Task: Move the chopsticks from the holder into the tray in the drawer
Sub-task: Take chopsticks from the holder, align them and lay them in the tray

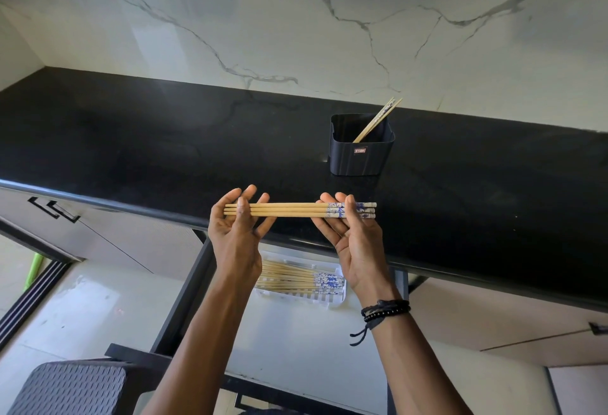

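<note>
Between left hand (pixel 237 230) and right hand (pixel 357 243), 3 level chopsticks (pixel 289 210).

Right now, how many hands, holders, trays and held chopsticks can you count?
hands: 2, the left hand and the right hand
holder: 1
tray: 1
held chopsticks: 3 showing
Total: 7

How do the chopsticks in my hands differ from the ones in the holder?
The held chopsticks lie level between the left hand and right hand; the holder chopsticks lean tilted in the black holder. Held ones number three, holder ones about two. Both are pale wood.
</note>
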